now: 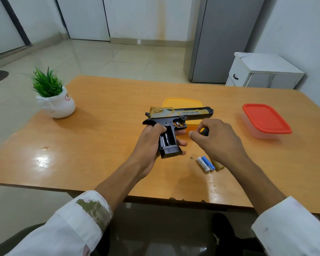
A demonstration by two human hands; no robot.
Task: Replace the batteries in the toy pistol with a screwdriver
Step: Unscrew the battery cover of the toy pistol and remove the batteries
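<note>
**A:** Where is the pistol (175, 115)?

**B:** Above the middle of the desk (100, 145). The left hand (148, 145) holds it, fingers wrapped round the grip, barrel toward the right edge. The grip is open, with cells (165, 139) showing inside.

**A:** How will it handle?

**B:** Probably as light, stiff, slightly slick plastic. The grip is the sound hold, thumb clear of the opening.

**A:** And the right hand (216, 139)?

**B:** It is curled round a screwdriver (204, 131). Only the handle end shows; the tip is hidden. Batteries (205, 163) lie toward the near edge, and the wrist half covers a yellowish piece (218, 165) beside them, perhaps the cover.
</note>
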